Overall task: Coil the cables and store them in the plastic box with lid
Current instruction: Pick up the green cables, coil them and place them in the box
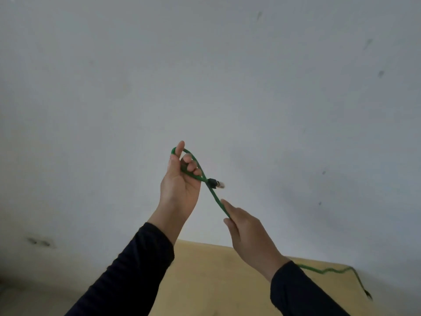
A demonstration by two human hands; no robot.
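A green cable (214,195) is held up in front of a pale wall. My left hand (180,181) grips one small loop of it, palm toward me, with the black plug (213,182) sticking out to the right of the fingers. From the loop the cable runs down into my right hand (246,231), which pinches it lower and to the right. Its tail (328,270) trails over the tan table top and hangs off the right edge. The plastic box is out of view.
A tan table top (216,281) fills the lower middle of the view, with its far edge against a grey-white wall (205,76). Both arms wear dark sleeves. A dim floor strip shows at the lower left.
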